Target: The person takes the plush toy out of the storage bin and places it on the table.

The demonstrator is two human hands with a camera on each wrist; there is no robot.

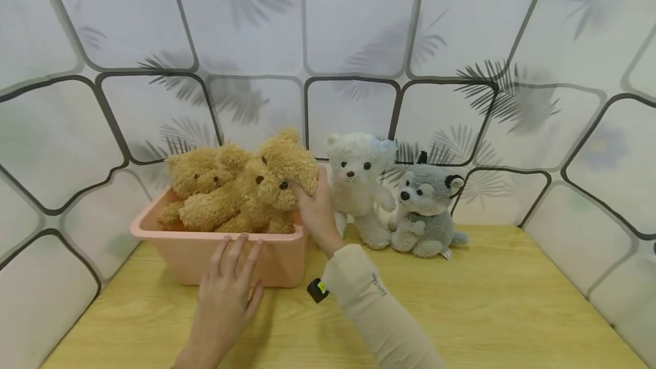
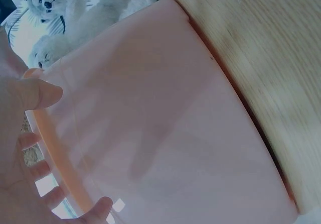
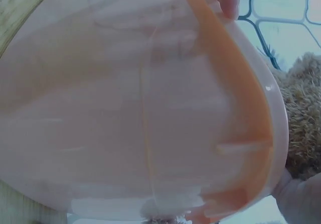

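Note:
A brown teddy bear (image 1: 279, 155) leans in the right end of a pink plastic bin (image 1: 179, 255). My right hand (image 1: 319, 209) grips the side of its head, thumb on the face near the eye and the other fingers hidden behind. Another brown teddy bear (image 1: 195, 172) lies to its left in the same bin. My left hand (image 1: 225, 300) touches the bin's front rim with straight fingertips, its thumb spread apart. In the right wrist view, the bin's wall (image 3: 110, 108) hides most of the bear's fur (image 3: 303, 113).
Just right of the bin, a white plush bear (image 1: 353, 187) sits against the patterned backdrop. A grey plush husky (image 1: 433, 215) sits beside it. All stand on a wood-grain table (image 1: 487, 300), with cloth walls at the back and both sides.

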